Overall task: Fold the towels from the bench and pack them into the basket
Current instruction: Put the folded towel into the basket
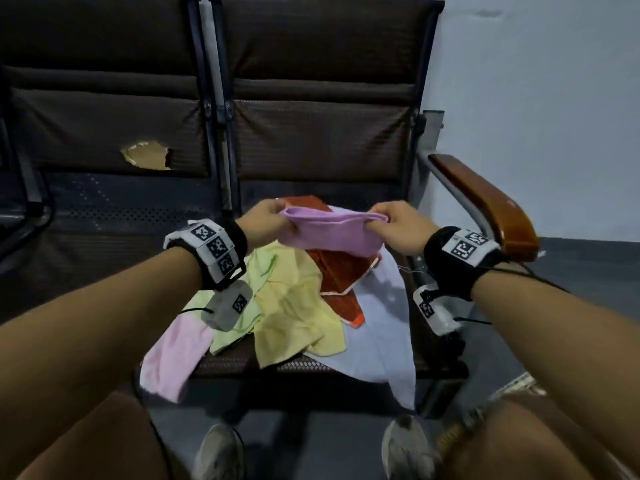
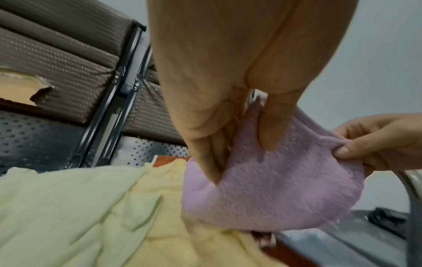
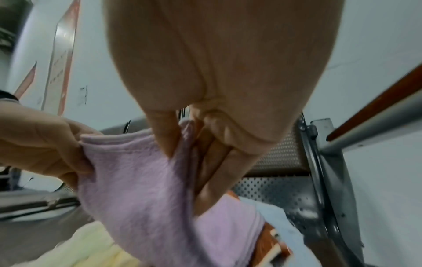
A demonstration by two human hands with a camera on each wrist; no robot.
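We hold the purple towel [image 1: 333, 231] above the bench seat [image 1: 429, 355], stretched between both hands and clear of the pile beneath it. Our left hand [image 1: 268, 220] pinches the towel's left end between thumb and curled fingers; our right hand [image 1: 398, 226] pinches the right end in the same way. The towel sags in the middle, and its upper edge shows two layers lying together. In the left wrist view the lower edge of the towel hangs just above the yellow towel [image 1: 298, 306], and we cannot tell whether they touch. Under the held towel lie the red towel [image 1: 343, 271], the yellow towel, a light green towel [image 1: 239, 320], a pink towel [image 1: 173, 355] and a pale blue towel [image 1: 377, 327]. The pink towel and the pale blue towel hang over the front edge of the seat. The wooden armrest [image 1: 485, 202] bounds the seat just beside our right wrist. To the left, the adjoining perforated seat [image 1: 114, 216] lies open beside the pile. The basket is not in view.
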